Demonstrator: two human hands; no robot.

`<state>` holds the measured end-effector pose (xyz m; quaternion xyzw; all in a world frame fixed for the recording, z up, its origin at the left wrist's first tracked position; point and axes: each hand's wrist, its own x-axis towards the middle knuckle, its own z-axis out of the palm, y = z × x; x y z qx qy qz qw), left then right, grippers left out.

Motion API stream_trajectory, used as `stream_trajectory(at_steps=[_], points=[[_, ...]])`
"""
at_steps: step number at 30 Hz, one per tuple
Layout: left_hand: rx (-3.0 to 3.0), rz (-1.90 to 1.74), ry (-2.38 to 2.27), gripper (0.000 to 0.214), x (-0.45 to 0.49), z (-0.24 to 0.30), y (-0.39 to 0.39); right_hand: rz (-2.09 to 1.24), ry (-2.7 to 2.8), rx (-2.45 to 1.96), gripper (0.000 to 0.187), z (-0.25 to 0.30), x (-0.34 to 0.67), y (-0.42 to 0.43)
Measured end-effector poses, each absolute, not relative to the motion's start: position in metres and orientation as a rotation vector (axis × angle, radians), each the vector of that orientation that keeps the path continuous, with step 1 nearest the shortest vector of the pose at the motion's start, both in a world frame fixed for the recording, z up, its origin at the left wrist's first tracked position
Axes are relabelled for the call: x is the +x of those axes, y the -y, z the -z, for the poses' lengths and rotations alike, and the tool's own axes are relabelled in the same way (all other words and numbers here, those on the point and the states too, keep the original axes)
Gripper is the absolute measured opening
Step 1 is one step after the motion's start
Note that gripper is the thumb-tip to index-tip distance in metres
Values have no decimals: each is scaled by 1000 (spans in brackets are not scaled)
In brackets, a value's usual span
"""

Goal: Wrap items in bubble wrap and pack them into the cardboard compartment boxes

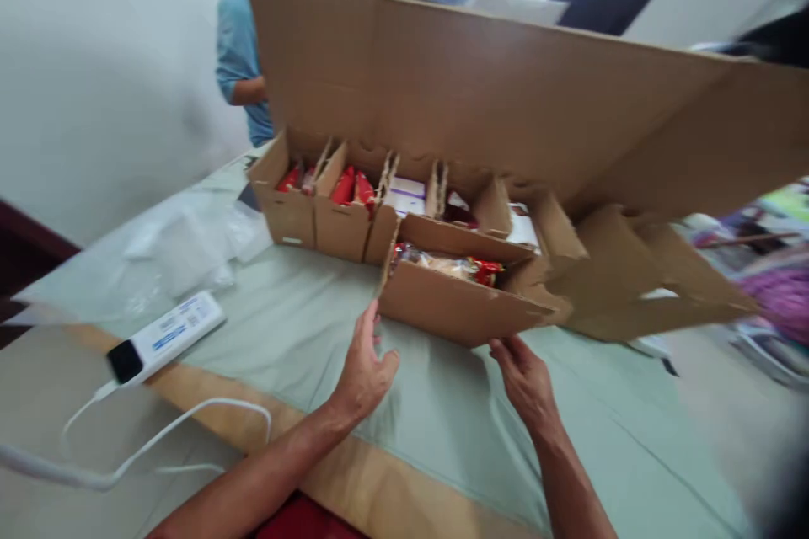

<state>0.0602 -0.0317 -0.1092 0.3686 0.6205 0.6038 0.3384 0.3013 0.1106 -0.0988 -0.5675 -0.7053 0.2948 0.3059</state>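
A small open cardboard box sits in front of a row of cardboard compartments, packed with shiny red and clear wrapped packets. My left hand has its fingertips against the box's lower left corner, thumb standing apart. At the lower right edge, the fingers of my right hand are curled against the bottom, partly hidden by it. Behind stands a long cardboard carton with its tall panel raised. Its compartments contain red packets, white boxes and a dark item.
A white device with a cable lies at the left edge of the cloth-covered table. Clear plastic bags are behind it. A person in a blue shirt stands beyond the carton. Purple material is at far right.
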Motion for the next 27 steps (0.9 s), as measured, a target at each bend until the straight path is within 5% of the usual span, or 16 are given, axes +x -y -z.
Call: stream_trajectory(at_steps=[7, 15, 23, 27], points=[[1094, -1542, -1690, 72, 25, 115, 66, -485, 1986, -1776, 54, 83, 303, -67], [1484, -1261, -1833, 63, 22, 142, 109, -710, 2530, -587, 28, 62, 101, -37], [1517, -1220, -1799, 57, 20, 144, 101, -59, 3036, -80, 23, 54, -109, -60], [1491, -1253, -1805, 54, 23, 149, 98, 17, 3132, -4, 25, 62, -153, -63]])
